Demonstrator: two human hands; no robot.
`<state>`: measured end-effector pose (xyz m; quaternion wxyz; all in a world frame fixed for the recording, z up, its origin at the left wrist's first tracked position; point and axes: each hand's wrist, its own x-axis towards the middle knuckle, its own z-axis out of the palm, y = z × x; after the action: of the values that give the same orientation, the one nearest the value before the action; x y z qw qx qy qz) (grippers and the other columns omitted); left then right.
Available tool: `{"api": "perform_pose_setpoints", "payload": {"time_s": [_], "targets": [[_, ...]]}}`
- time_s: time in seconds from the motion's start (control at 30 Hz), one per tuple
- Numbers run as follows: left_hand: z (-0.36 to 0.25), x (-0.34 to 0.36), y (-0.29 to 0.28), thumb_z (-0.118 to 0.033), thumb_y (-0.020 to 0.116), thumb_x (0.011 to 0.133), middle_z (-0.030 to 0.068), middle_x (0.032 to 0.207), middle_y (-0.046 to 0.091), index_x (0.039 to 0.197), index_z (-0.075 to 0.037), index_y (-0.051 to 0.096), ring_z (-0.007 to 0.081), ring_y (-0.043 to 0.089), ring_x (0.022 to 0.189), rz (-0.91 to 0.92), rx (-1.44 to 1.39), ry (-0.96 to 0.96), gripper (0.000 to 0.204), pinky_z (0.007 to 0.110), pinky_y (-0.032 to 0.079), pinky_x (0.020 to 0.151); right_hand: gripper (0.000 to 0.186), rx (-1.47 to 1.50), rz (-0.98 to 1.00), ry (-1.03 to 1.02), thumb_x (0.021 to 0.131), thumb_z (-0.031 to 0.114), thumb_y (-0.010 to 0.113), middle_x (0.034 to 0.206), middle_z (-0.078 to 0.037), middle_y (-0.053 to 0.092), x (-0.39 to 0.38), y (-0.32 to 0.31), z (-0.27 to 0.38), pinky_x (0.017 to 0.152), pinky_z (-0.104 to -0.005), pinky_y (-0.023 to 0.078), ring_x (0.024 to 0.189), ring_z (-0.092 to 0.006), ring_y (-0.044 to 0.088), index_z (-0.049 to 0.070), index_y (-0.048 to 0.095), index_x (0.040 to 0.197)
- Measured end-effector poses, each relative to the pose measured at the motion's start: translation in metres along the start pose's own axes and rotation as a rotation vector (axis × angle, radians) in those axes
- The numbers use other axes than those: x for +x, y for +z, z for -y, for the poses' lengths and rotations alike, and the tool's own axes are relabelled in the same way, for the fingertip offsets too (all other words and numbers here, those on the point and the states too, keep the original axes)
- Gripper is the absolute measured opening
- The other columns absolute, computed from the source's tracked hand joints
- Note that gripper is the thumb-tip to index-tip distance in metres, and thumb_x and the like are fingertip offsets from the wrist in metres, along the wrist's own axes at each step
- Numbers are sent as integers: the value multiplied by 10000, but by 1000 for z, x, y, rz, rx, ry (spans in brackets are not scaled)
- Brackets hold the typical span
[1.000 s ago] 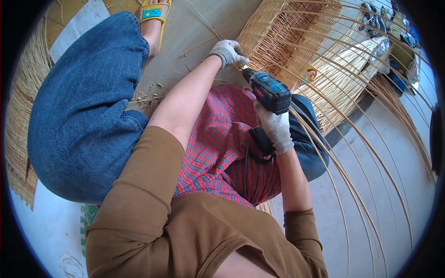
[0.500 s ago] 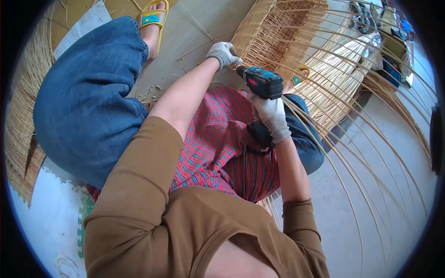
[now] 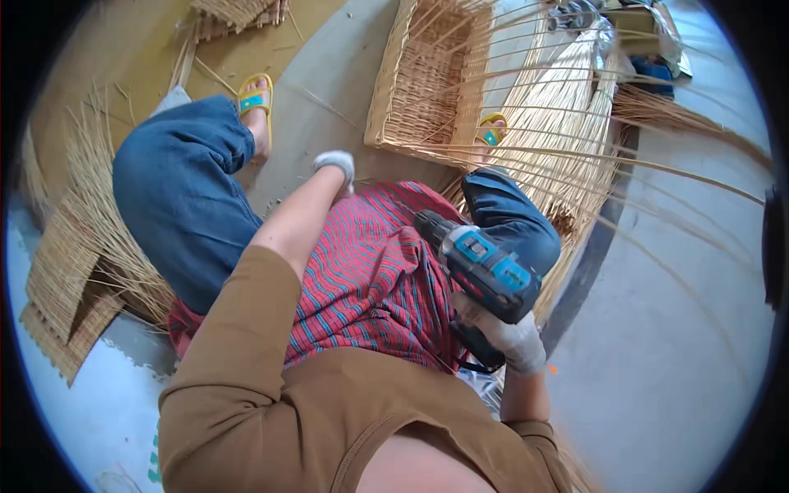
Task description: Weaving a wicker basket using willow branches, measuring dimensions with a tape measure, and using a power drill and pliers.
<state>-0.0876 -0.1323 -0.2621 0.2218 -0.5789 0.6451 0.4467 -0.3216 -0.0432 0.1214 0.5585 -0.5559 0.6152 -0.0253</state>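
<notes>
A teal-and-black cordless drill [image 3: 485, 261] is in my right hand [image 3: 511, 335], which wears a pale work glove and wraps round the handle. It is held over the red plaid cloth [image 3: 362, 246] on my lap, its chuck toward the upper left, apart from the basket. My left hand [image 3: 335, 167], also gloved, is above the cloth's far edge near the left knee; its fingers are mostly hidden and blurred. Beyond both hands sits a rectangular wicker basket [image 3: 431, 82], its near corner closest to my left hand. Long loose canes [image 3: 682, 177] extend rightward from it.
A large bundle of pale canes [image 3: 551, 115] lies right of the basket, darker canes [image 3: 674, 115] beyond it. Woven panels [image 3: 70, 271] with loose strands rest at the left, and another woven piece [image 3: 234, 10] at the far left. My yellow-sandalled feet [image 3: 256, 103] are either side of the basket.
My left hand has let go of the basket's near corner and drawn back. The drill has come away from that corner, toward my body and to the right. The view has shifted too.
</notes>
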Motion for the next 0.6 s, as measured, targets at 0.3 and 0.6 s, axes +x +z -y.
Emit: {"api": "perform_pose_setpoints", "payload": {"time_s": [0.3,0.6], "targets": [[-114,-153,-93,-297,581,953,29,680,655,952,-68,677,96,610,577,15,-727,530,249,259,493,522,430,-242,-461,-508,782,120,802,1062,-136,721,-84,-38,-78,828,-329,531,927,-229,711,45,652,1179],[-241,-281,0,-816,511,763,215,1313,563,1515,-62,238,372,600,1176,755,-1309,655,1099,506,514,999,725,299,-573,-459,831,253,655,1282,-252,592,-76,-1,-187,1019,-390,451,1197,-345,589,44,385,1471]]}}
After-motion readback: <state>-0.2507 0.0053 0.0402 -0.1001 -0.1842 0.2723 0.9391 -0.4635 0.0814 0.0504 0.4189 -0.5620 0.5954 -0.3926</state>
